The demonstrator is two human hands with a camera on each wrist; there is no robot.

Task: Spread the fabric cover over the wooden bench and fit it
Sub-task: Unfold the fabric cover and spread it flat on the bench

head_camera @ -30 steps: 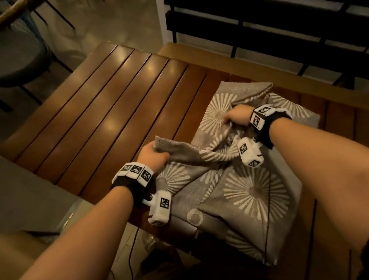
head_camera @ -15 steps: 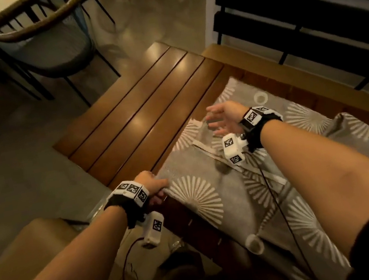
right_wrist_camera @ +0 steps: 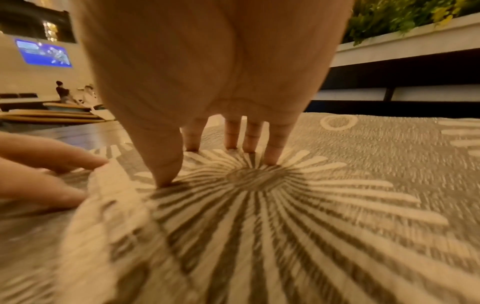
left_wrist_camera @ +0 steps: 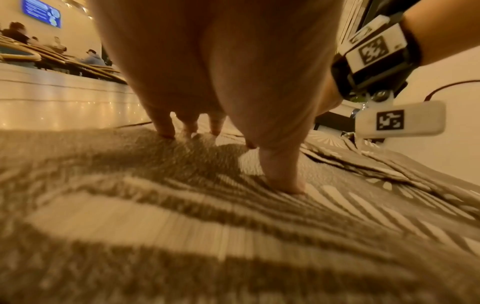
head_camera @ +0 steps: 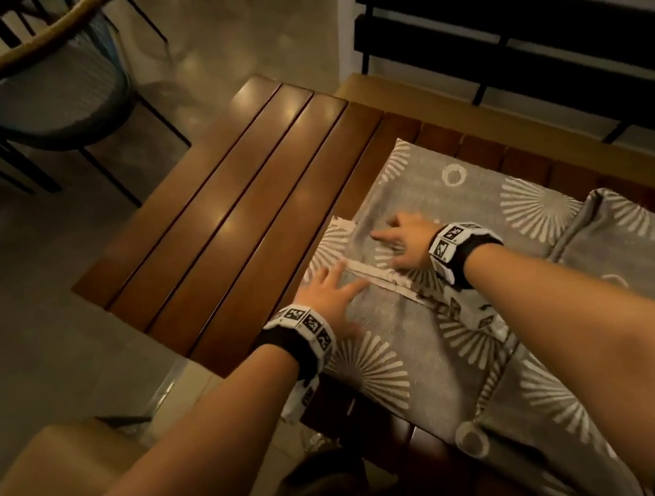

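Grey fabric cover with pale sunburst print point(head_camera: 476, 357): lying partly unfolded on the right part of the brown slatted wooden bench point(head_camera: 223, 221), far-right portion still bunched. Left hand point(head_camera: 330, 290) and right hand point(head_camera: 409, 245): both flat, fingers spread, pressing the cover beside its pale hem strip point(head_camera: 381, 275), holding nothing.

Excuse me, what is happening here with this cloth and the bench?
A person is laying a grey patterned cover on a wooden bench. Both hands lie flat on the cover with straight fingers: the left hand near the bench's front edge, the right hand just beyond it, on either side of a pale hem strip. The cover is only partly unfolded; a bunched fold sits to the right, and most slats on the left are bare.
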